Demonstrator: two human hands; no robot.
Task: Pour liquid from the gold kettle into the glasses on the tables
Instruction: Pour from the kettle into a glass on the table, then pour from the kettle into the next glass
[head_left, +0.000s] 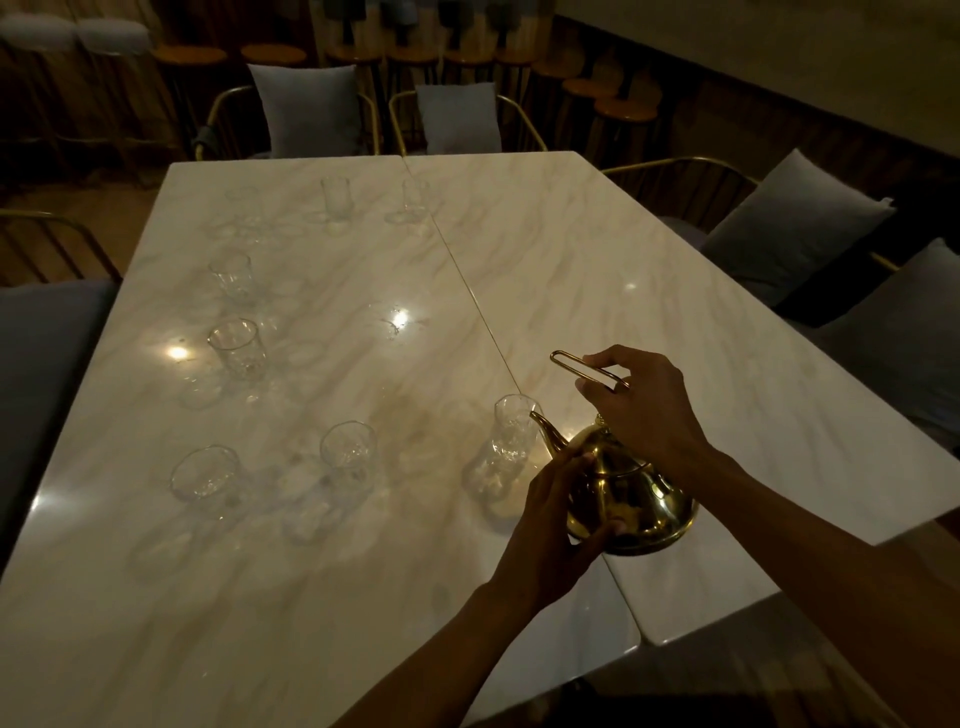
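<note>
The gold kettle (631, 501) is tilted to the left above the marble tables' near edge. Its spout tip touches the rim of a clear glass (511, 431) standing on the seam between the two tables. My right hand (641, 402) grips the kettle's wire handle from above. My left hand (558, 512) cups the kettle's body from the left side. Several more clear glasses stand on the left table, such as one (349, 451) near the front and one (236, 349) further back. I cannot tell whether liquid is flowing.
Two white marble tables (597, 270) are pushed together, with a thin seam running diagonally. Chairs with grey cushions (789, 223) line the right side and far end. A grey bench seat (47, 353) sits at the left. Round wooden stools (623, 111) stand behind.
</note>
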